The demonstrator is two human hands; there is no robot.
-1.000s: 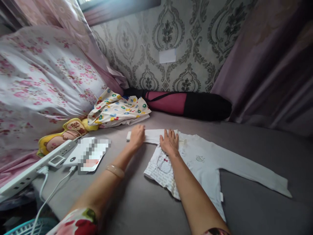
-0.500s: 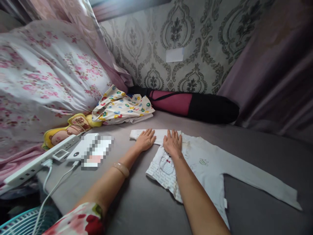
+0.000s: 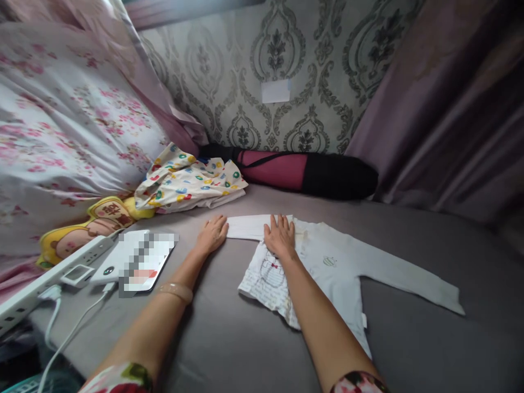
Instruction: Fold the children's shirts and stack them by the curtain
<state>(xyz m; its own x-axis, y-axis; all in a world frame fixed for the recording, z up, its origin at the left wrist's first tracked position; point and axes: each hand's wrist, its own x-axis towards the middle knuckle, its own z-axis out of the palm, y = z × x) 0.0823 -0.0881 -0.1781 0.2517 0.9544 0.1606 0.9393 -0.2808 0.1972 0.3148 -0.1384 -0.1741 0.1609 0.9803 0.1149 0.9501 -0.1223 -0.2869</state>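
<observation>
A small white long-sleeved shirt (image 3: 341,275) lies on the grey bed sheet (image 3: 229,333). One side of it is folded inward, showing a cartoon print with a red bow; that side's sleeve points left. My left hand (image 3: 213,233) rests flat at the cuff end of this sleeve, fingers stretched out. Near the shoulder, my right hand (image 3: 280,237) presses flat on the folded part with its fingers spread. The other sleeve reaches out to the right. Under my right hand and forearm, part of the print is hidden.
Patterned cloth (image 3: 192,183) is heaped at the back left beside a black and maroon long bag (image 3: 286,172). On the left are a yellow plush toy (image 3: 98,226), a white power strip (image 3: 53,278), a white power bank (image 3: 118,256), a partly blurred-out phone (image 3: 158,267) and a charging cable (image 3: 76,335).
My left hand has slid left along the sleeve to its cuff end. My right hand stays on the folded part. The whole view has shifted somewhat.
</observation>
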